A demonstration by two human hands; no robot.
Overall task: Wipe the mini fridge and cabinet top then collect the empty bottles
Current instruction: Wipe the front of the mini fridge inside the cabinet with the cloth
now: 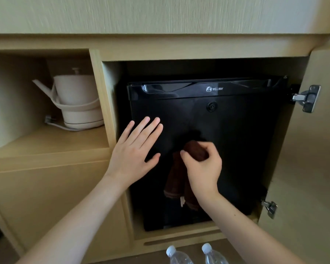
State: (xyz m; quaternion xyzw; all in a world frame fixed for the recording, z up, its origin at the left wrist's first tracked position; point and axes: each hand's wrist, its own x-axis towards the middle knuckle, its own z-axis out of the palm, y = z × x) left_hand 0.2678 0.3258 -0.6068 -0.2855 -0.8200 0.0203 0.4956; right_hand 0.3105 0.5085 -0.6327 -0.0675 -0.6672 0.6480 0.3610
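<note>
While the cabinet (pixel 46 187) door stands open, the fridge (pixel 227 149) sits inside; left hand (pixel 135 149), released and flat, likely steadies its door, right hand (pixel 202 168) clenches a cloth (pixel 176 180) mid-door; two bottles (pixel 196 254) wait at the bottom edge.

Wooden shelf (pixel 51 141), white kettle (pixel 78 103) on it, floor (pixel 156 254), two bottles (pixel 176 256)

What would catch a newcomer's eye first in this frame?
The black Wellway mini fridge fills the open cabinet bay at centre, with both hands on its door: the left hand is spread flat, and the right hand presses a dark brown cloth against it. A white electric kettle sits in the open shelf to the left, and two capped water bottles poke in at the bottom edge.
</note>
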